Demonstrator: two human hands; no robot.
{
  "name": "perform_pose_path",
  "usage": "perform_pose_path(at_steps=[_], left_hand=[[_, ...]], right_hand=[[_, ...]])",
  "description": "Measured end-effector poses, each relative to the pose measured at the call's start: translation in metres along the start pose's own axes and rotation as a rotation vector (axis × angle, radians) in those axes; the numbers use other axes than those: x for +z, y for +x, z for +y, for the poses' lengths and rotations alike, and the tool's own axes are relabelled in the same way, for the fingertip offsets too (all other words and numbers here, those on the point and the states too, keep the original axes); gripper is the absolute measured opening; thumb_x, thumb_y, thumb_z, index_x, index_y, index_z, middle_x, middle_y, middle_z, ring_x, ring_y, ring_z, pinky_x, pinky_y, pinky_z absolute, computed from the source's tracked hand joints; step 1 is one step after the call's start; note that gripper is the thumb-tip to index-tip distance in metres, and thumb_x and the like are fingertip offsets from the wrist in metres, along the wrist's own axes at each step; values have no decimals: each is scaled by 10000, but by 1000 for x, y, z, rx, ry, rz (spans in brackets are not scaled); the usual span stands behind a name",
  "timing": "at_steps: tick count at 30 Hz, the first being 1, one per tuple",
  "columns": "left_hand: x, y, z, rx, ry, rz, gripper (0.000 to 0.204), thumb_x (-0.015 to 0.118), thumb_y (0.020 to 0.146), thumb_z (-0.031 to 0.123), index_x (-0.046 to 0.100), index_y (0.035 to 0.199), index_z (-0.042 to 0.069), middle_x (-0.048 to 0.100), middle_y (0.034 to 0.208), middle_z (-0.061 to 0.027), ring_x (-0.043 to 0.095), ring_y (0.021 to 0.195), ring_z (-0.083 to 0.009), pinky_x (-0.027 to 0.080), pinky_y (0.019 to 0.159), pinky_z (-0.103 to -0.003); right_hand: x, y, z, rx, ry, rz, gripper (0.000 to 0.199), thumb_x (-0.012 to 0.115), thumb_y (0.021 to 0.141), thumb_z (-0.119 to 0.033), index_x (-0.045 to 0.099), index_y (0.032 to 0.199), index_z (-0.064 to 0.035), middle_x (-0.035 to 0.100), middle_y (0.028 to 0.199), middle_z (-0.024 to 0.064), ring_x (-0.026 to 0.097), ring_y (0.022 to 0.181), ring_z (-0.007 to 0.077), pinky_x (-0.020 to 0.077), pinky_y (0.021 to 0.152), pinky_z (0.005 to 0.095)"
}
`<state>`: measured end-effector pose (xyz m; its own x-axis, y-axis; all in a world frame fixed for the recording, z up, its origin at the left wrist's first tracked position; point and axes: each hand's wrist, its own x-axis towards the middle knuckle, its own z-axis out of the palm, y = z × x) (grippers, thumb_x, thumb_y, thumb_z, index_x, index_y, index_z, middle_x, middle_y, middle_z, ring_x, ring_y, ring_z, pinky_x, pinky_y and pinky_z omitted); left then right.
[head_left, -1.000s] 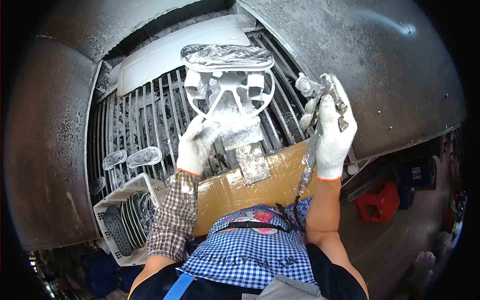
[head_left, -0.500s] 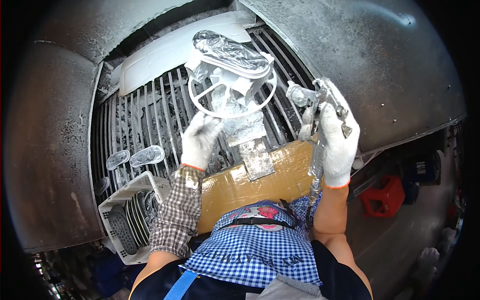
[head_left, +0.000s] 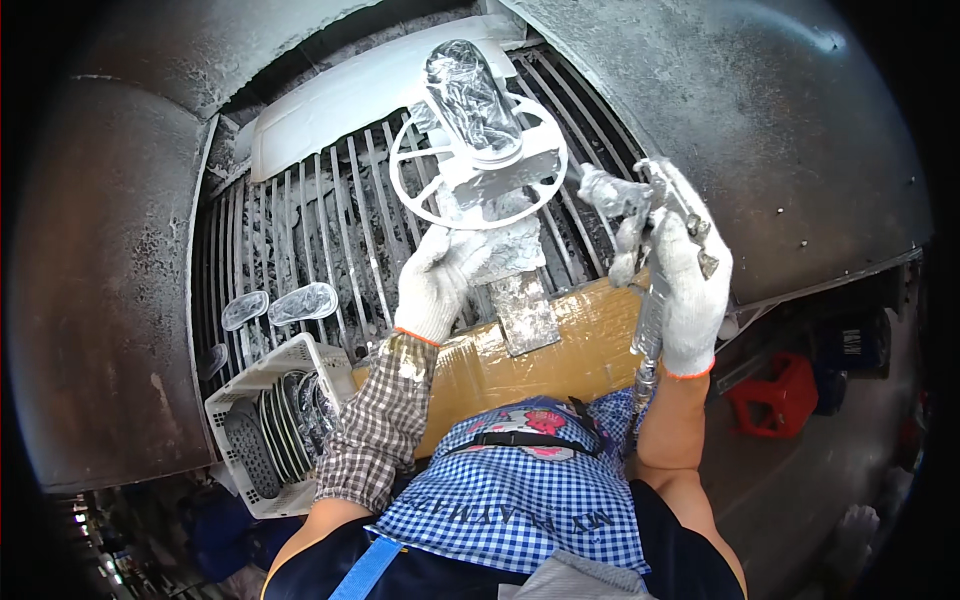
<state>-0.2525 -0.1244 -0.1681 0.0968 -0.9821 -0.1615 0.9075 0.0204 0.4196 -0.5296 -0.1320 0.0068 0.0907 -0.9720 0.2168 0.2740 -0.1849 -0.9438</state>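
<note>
A white spoked wheel (head_left: pixel 402 184) stands on a crusted support over a slatted grate. Atop it sits a long oval piece (head_left: pixel 468 95), its dark face under crinkled shiny film and its edge white. My left hand (head_left: pixel 436 283), in a white glove, is at the wheel's near rim, thumb and fingers apart; whether they touch the rim I cannot tell. In my gloved right hand (head_left: pixel 692 270) is a paint-crusted spray gun (head_left: pixel 618 196), fingers wrapped round its body. The gun's nozzle end faces the wheel, a short way off. A foil-like wrapped hose (head_left: pixel 648 350) runs down from it.
A white plastic basket (head_left: pixel 222 440) at my left holds several oval pieces on edge. Film-covered ovals (head_left: pixel 303 303) lie on the grate (head_left: pixel 330 200). A tape-covered box edge (head_left: pixel 470 375) lies before me. Metal walls (head_left: pixel 780 150) flank the grate; a red stool (head_left: pixel 772 395) stands at right.
The wheel and its oval piece have turned; the piece's long axis now runs more toward me. My left hand has shifted right along the near rim. My right hand still holds the spray gun.
</note>
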Motion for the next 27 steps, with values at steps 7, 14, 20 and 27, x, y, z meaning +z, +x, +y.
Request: perform_pose_path(at_steps=[7,14,20,27], left_hand=[[-5,-3,25,20,68,-65,636,567,1014,137,387,1579,-93,458,1619,-309,526,1435,-472,487,1175,-583],[-6,0,45,38,124,-7,533,569,1043,180,443,1509,-44,466,1625,-281,561,1394,-487,516,1129,-610],[-6,5,57,68,147,43,401,599,1035,171,515,1391,5,511,1568,-322,603,1334,-501,545,1091,-605],[-7,8,64,99,134,61,320,596,1043,149,524,1320,6,521,1533,-367,616,1316,-498,549,1088,-604]], right_hand=[[12,3,2,51,161,25,438,620,1097,-101,565,1507,42,734,1071,65,668,821,67,551,672,217],[23,5,19,99,176,-97,489,658,1072,-102,555,1530,35,731,951,31,648,755,55,545,659,215],[26,23,41,11,190,-70,480,669,1059,-95,571,1501,66,744,1050,49,659,835,57,549,737,221],[24,38,59,-109,85,17,492,681,1059,-105,561,1501,76,735,1234,118,678,1023,106,564,883,263]])
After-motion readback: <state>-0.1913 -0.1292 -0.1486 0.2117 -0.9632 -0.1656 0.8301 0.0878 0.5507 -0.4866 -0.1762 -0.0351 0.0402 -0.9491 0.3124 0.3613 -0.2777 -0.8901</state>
